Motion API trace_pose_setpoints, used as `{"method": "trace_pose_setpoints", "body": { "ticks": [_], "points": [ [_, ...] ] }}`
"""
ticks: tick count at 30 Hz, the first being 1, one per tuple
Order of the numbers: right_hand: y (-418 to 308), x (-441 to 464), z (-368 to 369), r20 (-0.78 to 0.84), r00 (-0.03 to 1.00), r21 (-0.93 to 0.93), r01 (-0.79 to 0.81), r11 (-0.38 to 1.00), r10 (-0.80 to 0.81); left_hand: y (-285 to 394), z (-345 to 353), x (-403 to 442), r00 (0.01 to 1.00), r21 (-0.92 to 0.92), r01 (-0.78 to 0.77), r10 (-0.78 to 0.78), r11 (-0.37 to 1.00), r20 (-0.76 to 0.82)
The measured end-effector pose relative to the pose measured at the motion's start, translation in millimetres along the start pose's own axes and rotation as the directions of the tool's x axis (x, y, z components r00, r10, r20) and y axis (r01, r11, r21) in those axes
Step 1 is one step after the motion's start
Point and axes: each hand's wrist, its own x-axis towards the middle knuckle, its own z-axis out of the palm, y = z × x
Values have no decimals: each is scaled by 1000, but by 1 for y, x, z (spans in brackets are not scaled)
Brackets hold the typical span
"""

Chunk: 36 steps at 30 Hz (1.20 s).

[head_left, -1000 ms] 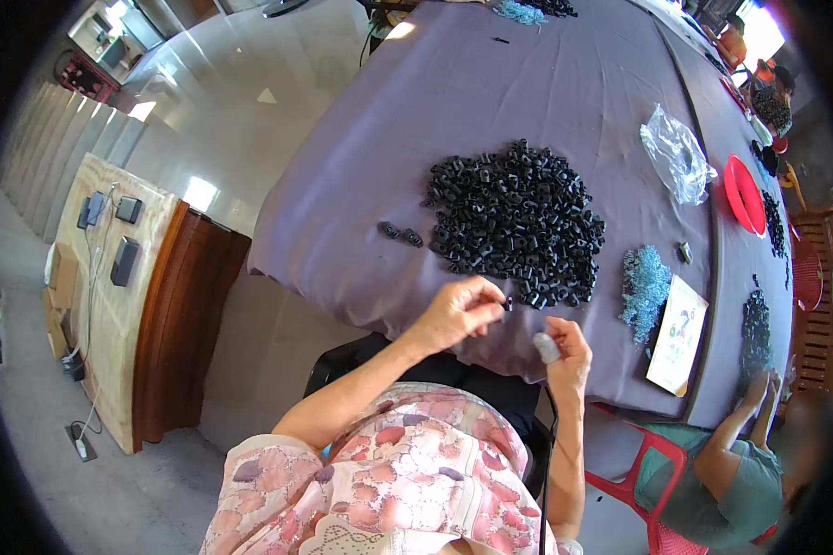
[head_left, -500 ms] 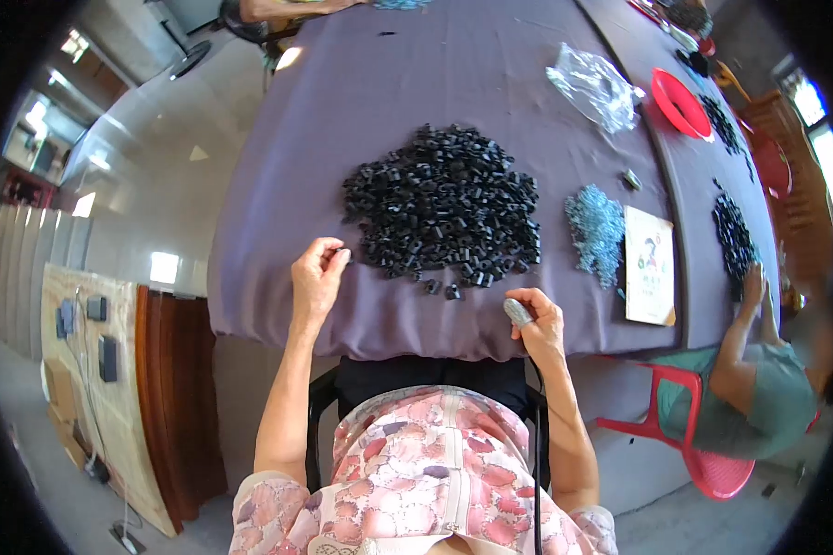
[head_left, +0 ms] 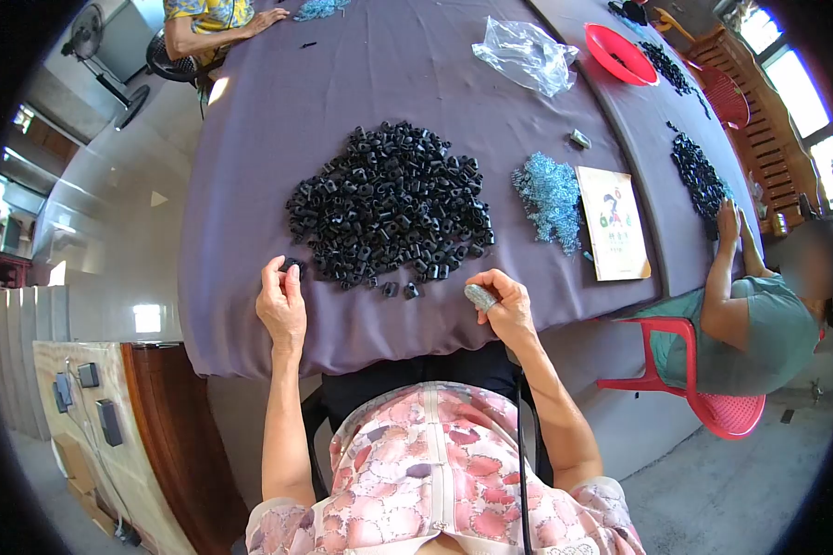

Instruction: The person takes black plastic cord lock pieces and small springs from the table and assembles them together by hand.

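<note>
A large heap of small black plastic pieces [head_left: 393,203] lies on the cloth-covered table in front of me. At its lower left edge, my left hand [head_left: 281,305] pinches one small black plastic piece [head_left: 293,265] between thumb and fingers. My right hand [head_left: 507,307] is to the lower right of the heap, its fingers drawn together. A grey-green wrapping [head_left: 480,296] appears to cover its thumb. Anything held in those fingertips is too small to make out. Two loose black pieces [head_left: 411,289] sit between my hands, just below the heap.
Right of the heap lie a pile of blue translucent bits [head_left: 551,199], a booklet [head_left: 615,227] and a small roll [head_left: 579,139]. Farther back are a clear plastic bag [head_left: 528,57] and a red basin [head_left: 620,54]. People sit at the right and far left, with black pieces near the right one.
The view has shifted, so the table contents appear farther left. My left hand has turned and now shows a black piece in its fingertips; my right hand stays closed near the heap.
</note>
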Motion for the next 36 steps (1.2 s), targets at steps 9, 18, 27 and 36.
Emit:
{"method": "trace_pose_setpoints", "body": {
  "ticks": [9,18,27,36],
  "points": [
    [13,2,-6,-28,1000,223,-4,975,11,-6,2,0,998,-104,59,-59,993,-3],
    [17,1,-6,-24,999,177,-17,984,21,-7,3,-1,994,-143,106,-106,984,6],
    [8,-3,-1,-9,999,-75,44,996,-45,5,5,-16,984,-139,-157,144,978,-103],
    [0,-7,1,58,988,-138,153,979,-146,118,28,-61,824,-478,-75,325,875,464]
  ]
}}
